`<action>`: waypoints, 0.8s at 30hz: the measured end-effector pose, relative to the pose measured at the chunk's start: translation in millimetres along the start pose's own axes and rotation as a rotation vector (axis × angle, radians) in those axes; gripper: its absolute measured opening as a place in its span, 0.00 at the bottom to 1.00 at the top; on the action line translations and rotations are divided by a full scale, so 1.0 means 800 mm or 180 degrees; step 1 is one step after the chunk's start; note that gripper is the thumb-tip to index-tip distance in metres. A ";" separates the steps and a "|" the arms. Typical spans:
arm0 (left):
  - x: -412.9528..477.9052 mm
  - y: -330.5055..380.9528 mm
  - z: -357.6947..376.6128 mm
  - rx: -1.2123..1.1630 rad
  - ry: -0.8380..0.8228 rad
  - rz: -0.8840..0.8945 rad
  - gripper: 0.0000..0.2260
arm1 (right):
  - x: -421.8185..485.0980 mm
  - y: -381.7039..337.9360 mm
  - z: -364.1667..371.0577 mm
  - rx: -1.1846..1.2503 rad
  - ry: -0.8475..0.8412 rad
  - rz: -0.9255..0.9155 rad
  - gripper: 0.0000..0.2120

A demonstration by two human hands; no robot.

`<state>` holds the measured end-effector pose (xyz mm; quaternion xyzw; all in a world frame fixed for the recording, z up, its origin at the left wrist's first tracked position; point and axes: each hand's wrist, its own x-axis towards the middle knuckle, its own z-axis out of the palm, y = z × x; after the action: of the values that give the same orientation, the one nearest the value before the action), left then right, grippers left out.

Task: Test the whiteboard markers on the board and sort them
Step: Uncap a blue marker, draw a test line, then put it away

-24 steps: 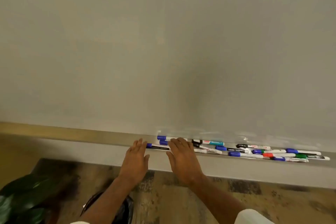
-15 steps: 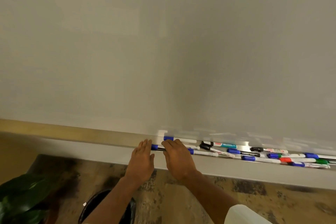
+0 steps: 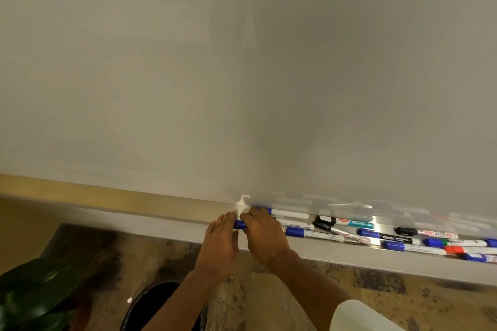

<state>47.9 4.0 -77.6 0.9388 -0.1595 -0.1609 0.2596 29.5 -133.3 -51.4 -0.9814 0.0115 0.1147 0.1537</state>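
The whiteboard fills the upper view and bears no marks. Along its lower edge runs a metal tray with several markers lying in it, capped blue, black, green and red. My right hand curls its fingers over a blue-capped marker at the tray's left end. My left hand reaches in with straight fingers, the tips touching that marker's blue cap. Behind my right hand lies another blue-capped white marker. A black-capped marker with a teal end lies further right.
Below my arms a dark round bin stands on the patterned floor. Green plant leaves sit at the bottom left. A wooden strip runs under the board to the left of the tray.
Both hands have slid closer together at the tray's left end. My right fingers have curled down over the blue-capped marker, and my left fingertips have come up to its cap.
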 end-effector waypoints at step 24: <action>-0.024 0.085 -0.119 -0.3527 0.0495 -0.0342 0.13 | -0.030 -0.011 -0.088 0.2593 0.1055 -0.0322 0.12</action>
<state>52.9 -2.5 40.1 0.6780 0.0165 -0.1639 0.7164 21.9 -146.4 21.9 -0.8452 0.0322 -0.0658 0.5294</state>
